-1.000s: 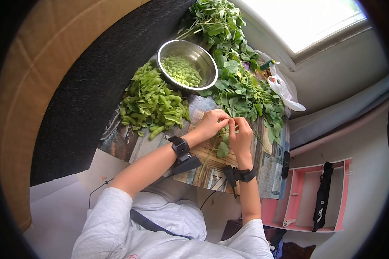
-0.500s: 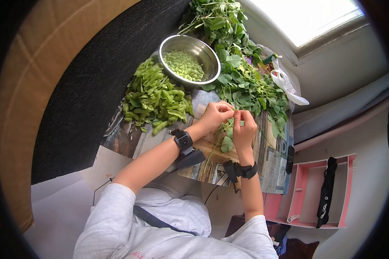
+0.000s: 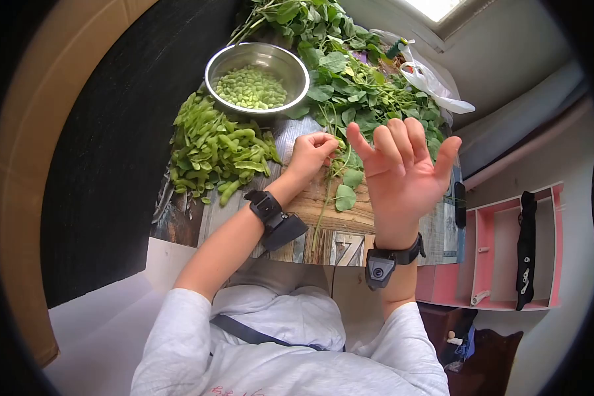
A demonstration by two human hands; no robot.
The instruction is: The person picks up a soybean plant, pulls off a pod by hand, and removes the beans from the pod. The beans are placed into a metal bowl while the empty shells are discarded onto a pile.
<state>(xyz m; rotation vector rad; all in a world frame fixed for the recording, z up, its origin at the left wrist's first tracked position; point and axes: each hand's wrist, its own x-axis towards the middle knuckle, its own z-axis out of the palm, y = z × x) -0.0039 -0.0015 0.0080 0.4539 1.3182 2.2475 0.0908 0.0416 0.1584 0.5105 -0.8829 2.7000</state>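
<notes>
My left hand (image 3: 312, 156) is closed in a pinch over the table, with a bit of green at its fingertips that looks like a soybean pod (image 3: 340, 142). My right hand (image 3: 406, 175) is raised to the right, palm up, fingers spread and holding nothing. Between the hands, a leafy soybean stem (image 3: 345, 197) lies on the wood-patterned tabletop (image 3: 290, 228). Beyond my left hand stands a steel bowl (image 3: 298, 99) with shelled green beans (image 3: 252, 88) inside. A heap of green pods (image 3: 221, 148) lies left of that hand, below the bowl.
Leafy bean plants (image 3: 369, 92) spread across the back and right of the table. A white plastic bag (image 3: 435, 86) sits behind them at the wall. A black panel (image 3: 119, 152) borders the left side. At the lower right is a pink shelf unit (image 3: 501, 257).
My right hand has parted from the left, moved right and up, and opened with the palm turned upward. My left hand keeps its pinch. The view has shifted slightly.
</notes>
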